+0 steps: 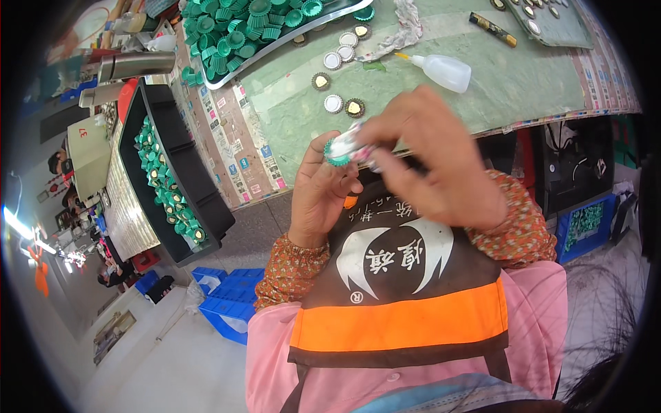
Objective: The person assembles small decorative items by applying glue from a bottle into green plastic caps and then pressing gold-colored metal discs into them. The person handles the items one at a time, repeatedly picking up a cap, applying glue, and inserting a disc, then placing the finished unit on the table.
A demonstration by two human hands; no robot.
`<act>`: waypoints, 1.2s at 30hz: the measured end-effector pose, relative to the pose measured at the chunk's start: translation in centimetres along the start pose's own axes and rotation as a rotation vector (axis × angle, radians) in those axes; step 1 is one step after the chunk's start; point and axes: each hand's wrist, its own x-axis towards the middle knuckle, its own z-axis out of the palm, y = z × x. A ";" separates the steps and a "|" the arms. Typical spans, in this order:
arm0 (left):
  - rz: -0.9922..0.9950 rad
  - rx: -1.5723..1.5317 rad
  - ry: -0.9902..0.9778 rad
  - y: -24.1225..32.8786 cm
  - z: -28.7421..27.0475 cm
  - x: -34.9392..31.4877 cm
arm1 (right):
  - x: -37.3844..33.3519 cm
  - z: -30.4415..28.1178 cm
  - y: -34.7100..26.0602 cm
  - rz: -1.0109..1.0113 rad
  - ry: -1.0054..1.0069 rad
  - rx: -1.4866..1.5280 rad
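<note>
My left hand [315,196] pinches a green fluted bottle cap [331,161] upright in front of my apron, near the table edge. Over the cap's face, my right hand [434,148] presses a bunched white cloth [345,142] with pink marks; its edges are slightly blurred. Just beyond the hands lie a white-faced bottle cap [333,104] and a dark cap with a cream inset [354,108]. Several similar caps trail away toward the far side. A white squeeze bottle [449,73] with a yellow tip rests on its side beyond my right hand.
A metal tray [292,34] heaped with green caps stands at the far left. Left of the table sits a black bin [180,155] with finished-looking green caps. A crumpled cloth [401,34], a dark tube [493,29] and a board [561,31] with caps lie farther off.
</note>
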 end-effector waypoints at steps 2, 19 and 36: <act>0.033 0.039 0.048 -0.4 0.5 -0.1 | -1.2 2.7 0.0 -0.043 -0.019 -0.046; 0.081 0.025 0.074 -2.1 0.1 -0.3 | -2.2 3.8 1.1 0.103 -0.118 0.152; 0.174 0.038 -0.012 -2.7 -2.0 -0.1 | -3.5 5.4 0.1 0.043 -0.082 0.010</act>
